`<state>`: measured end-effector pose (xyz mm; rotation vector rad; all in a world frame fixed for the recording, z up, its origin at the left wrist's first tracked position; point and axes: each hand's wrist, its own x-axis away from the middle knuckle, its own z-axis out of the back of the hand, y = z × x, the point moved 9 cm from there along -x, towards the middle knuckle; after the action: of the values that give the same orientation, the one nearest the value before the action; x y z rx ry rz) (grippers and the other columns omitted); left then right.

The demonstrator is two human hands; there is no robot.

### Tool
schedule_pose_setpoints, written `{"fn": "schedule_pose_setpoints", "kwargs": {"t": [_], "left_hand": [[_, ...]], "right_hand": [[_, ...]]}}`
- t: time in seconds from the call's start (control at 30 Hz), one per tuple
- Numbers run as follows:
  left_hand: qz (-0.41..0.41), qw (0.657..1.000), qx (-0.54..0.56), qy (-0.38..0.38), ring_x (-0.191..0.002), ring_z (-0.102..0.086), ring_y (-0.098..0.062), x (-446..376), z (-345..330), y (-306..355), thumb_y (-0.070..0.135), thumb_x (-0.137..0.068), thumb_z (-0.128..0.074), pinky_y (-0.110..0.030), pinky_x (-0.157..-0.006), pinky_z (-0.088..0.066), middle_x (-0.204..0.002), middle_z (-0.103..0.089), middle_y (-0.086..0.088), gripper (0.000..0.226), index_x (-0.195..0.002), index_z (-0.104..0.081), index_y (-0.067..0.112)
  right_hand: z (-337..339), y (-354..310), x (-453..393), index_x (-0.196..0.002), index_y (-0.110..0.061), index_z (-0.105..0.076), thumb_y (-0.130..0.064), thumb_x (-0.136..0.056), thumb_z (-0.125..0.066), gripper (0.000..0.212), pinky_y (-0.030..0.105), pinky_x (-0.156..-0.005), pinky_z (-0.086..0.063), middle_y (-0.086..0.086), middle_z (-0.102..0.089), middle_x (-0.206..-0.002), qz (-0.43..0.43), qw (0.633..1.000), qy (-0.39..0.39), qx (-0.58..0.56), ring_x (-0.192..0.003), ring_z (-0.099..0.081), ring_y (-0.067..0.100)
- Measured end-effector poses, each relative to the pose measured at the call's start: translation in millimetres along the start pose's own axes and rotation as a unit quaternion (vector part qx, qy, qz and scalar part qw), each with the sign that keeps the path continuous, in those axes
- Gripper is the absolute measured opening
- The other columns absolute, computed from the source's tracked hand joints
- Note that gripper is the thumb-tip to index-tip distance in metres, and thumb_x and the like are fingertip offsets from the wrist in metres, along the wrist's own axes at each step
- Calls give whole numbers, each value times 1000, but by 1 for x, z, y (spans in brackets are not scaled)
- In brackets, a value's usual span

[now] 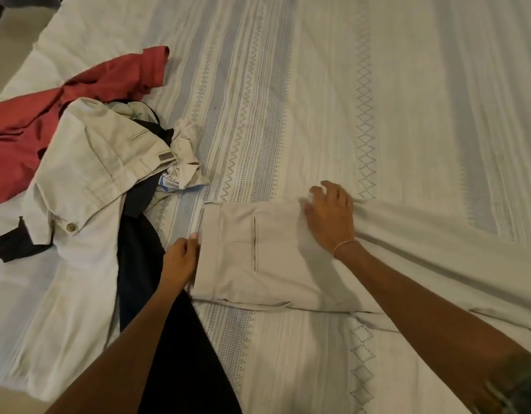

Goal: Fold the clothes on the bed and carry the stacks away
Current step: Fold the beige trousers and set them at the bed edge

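**While both hands work the beige trousers on the bed**

While the beige trousers [258, 252] lie flat across the striped bedsheet [407, 100], my left hand [180, 259] pinches their waistband edge. My right hand [328, 218] rests on the seat, fingers loosely spread, grasping nothing. Unfolded pile to the left: cream trousers [88, 174], red garment [79, 94], dark garment [144, 264].

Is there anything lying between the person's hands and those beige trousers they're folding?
Nothing visible. The left hand holds the waistband edge of the flat beige trousers, and the right hand presses directly on their cloth. The heap of unfolded clothes lies off to the left, apart.
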<state>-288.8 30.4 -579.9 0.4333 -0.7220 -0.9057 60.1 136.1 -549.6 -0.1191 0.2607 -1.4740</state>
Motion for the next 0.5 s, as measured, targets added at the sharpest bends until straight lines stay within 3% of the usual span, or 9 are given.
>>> {"fn": "schedule_pose_setpoints", "kwargs": {"t": [0.13, 0.2, 0.27, 0.3, 0.4, 0.43, 0.5], "left_hand": [[-63, 988, -122, -70, -61, -52, -17, 22, -7, -23, 13, -104, -49, -28, -55, -38, -71, -58, -8, 28, -77, -45, 8], [-113, 955, -238, -133, -61, -50, -20, 36, -15, -32, 4, -98, -52, -34, -58, -39, -71, -54, -7, 28, -77, -38, 14], [-124, 926, -310, -177, -70, -55, -25, 52, -11, -41, 24, -104, -47, -35, -65, -40, -78, -56, -6, 22, -86, -43, 12], [-120, 907, -355, -193, -79, -60, -27, 58, -5, -49, 41, -104, -45, -34, -68, -41, -86, -61, -7, 29, -95, -48, 13], [-150, 779, -562, -236, -112, -63, -24, 70, 28, -79, 86, -83, -35, -38, -89, -44, -120, -67, -2, 79, -133, -46, 26], [-154, 734, -614, -248, -115, -62, -22, 70, 44, -91, 94, -76, -31, -38, -94, -42, -123, -66, 1, 91, -138, -43, 28], [-140, 665, -689, -252, -117, -62, -18, 65, 86, -112, 95, -74, -31, -38, -102, -37, -122, -67, 5, 90, -132, -51, 29]], "right_hand": [[-5, -62, 36, -124, -8, -59, -34, -98, -56, 37, 55, -112, -36, 18, -55, -135, 96, 995, -2, -38, -127, -50, 37], [-9, -78, 49, -122, -7, -60, -34, -98, -57, 36, 53, -111, -37, 18, -56, -133, 104, 993, -17, -49, -125, -51, 36], [-14, -86, 60, -120, -7, -61, -33, -97, -58, 34, 53, -108, -39, 19, -57, -130, 109, 992, -27, -56, -121, -53, 36], [-14, -87, 65, -119, -7, -61, -32, -97, -59, 34, 53, -107, -41, 19, -58, -129, 113, 991, -27, -60, -120, -54, 36], [-12, -86, 74, -119, -7, -60, -32, -96, -60, 33, 54, -107, -42, 19, -58, -131, 131, 989, -26, -65, -122, -54, 36], [-13, -84, 75, -120, -8, -59, -34, -97, -58, 34, 54, -108, -41, 19, -57, -133, 134, 988, -32, -65, -124, -54, 36], [-18, -77, 77, -123, -8, -57, -41, -98, -52, 42, 54, -111, -39, 19, -54, -137, 133, 988, -50, -63, -128, -51, 36]]}}
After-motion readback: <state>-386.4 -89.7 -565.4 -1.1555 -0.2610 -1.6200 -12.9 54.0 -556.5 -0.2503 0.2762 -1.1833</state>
